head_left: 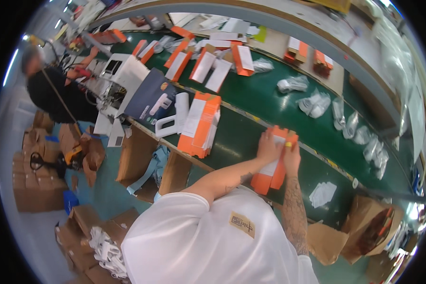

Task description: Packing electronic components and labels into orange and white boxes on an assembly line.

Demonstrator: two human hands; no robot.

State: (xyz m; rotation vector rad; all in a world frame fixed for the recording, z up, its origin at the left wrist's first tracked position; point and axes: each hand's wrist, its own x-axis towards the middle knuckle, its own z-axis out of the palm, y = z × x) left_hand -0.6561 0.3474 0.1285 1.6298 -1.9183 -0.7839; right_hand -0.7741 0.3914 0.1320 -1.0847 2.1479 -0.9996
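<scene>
In front of me on the green work surface lies an orange-and-white cardboard box (268,176), its narrow end pointing away from me. My left hand (268,147) rests on its far left part, fingers bent over the white panel. Along the far right edge, my right hand (291,156) grips the orange side; a small yellow patch shows at its thumb. Whether the box is flat or folded up is hard to tell. To the left stands a stack of orange-and-white boxes (199,125), and beside it a white handheld device (177,118).
Beyond a low rail runs a green conveyor belt (274,97) with orange boxes and bagged items (315,103). White paper slips (323,194) lie at right. A dark printed box (151,97) stands by a white machine (123,71). Open cartons (139,156) sit below; a co-worker (57,90) is at far left.
</scene>
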